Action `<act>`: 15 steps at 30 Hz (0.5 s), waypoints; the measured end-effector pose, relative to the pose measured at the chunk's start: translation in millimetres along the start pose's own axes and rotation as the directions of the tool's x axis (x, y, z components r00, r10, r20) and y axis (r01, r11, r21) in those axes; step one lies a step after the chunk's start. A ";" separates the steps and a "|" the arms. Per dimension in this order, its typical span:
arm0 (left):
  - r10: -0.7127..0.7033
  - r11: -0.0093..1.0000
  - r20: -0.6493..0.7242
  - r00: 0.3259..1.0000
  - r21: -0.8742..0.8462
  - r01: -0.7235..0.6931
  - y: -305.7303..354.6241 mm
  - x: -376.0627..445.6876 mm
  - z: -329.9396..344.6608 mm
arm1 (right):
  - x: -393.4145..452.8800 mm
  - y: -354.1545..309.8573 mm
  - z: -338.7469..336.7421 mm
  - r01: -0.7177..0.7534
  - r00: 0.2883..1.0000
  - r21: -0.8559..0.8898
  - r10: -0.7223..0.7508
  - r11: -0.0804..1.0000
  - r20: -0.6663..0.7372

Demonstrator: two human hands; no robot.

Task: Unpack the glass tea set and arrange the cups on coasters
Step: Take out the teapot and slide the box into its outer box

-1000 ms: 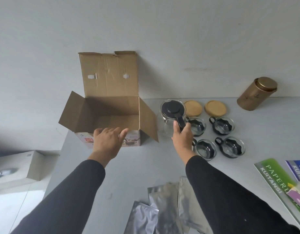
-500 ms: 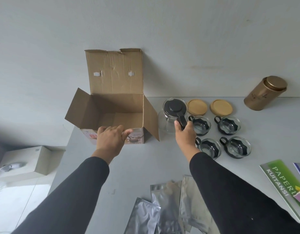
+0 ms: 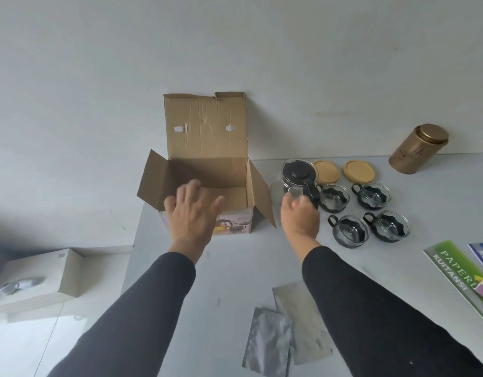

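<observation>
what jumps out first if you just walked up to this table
The open cardboard box stands at the table's back left, flaps up, with the left hand spread over its front edge. Right of it, the right hand is at the black handle of a glass teapot. Beside that sit four glass cups and two wooden coasters.

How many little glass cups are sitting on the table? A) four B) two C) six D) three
A: four glass cups with black holders sit in two rows of two, right of the teapot.
</observation>
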State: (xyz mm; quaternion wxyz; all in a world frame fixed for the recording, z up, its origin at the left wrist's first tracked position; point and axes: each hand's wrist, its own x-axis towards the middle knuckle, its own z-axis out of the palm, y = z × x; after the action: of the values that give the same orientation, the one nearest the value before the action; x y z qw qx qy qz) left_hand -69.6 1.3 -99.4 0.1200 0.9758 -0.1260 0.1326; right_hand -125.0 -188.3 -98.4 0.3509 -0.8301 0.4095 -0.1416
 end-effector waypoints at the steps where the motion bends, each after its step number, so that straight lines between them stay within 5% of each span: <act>1: -0.042 0.999 -0.087 0.995 -0.017 0.040 -7.6 1.2 -6.2 | -11.3 -8.6 8.3 -0.043 0.995 -0.006 0.044 0.999 0.092; 4: -0.278 0.961 -0.093 0.956 -0.034 0.276 -38.7 4.9 -24.3 | -42.5 -34.1 35.2 -0.292 0.913 0.076 0.255 0.953 0.318; 8: -0.593 0.744 0.157 0.790 -0.270 0.612 -80.3 3.9 -46.3 | -70.3 -55.3 59.1 -0.432 0.854 0.132 0.358 0.892 0.377; 11: -0.584 0.619 0.296 0.756 -0.440 0.651 -101.7 -2.7 -51.8 | -81.7 -63.0 65.1 -0.455 0.859 0.193 0.371 0.870 0.353; 15: -0.471 0.719 0.229 0.852 -0.460 0.521 -122.1 -8.9 -47.8 | -95.4 -74.3 71.3 -0.475 0.869 0.317 0.382 0.821 0.314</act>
State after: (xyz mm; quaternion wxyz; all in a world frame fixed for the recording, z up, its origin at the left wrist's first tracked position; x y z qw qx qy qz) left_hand -54.9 130.7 -81.7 0.3963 0.9121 0.1042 0.0108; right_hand -104.2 -49.6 -92.4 0.5757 -0.6412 0.5061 -0.0361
